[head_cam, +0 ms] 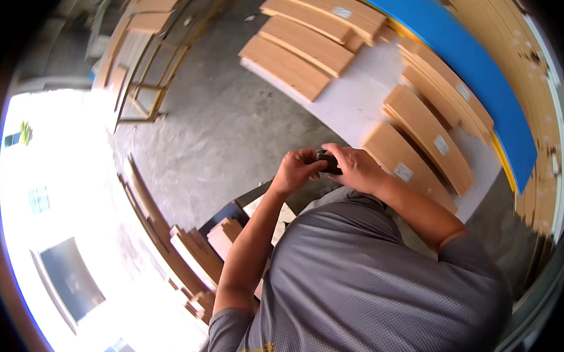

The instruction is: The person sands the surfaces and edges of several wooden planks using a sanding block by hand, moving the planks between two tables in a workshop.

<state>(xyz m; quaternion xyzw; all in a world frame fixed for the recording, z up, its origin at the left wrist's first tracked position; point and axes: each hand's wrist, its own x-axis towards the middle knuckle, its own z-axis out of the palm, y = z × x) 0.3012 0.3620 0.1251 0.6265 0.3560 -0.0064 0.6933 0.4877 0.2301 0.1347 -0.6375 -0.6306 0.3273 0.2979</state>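
Note:
A small dark object sits between my two hands, just in front of my waist; its exact kind cannot be told. My left hand pinches its near left end between thumb and fingers. On the other side my right hand wraps around it, with the index finger over the top. Part of the object is hidden by the fingers. Beyond my right hand lie stacked wood-coloured boards bearing white labels.
A pale sheet supports more board stacks. Behind them runs a long blue panel. A yellow metal rack stands on the concrete floor at far left. Timber strips lie to my left beside a bright opening.

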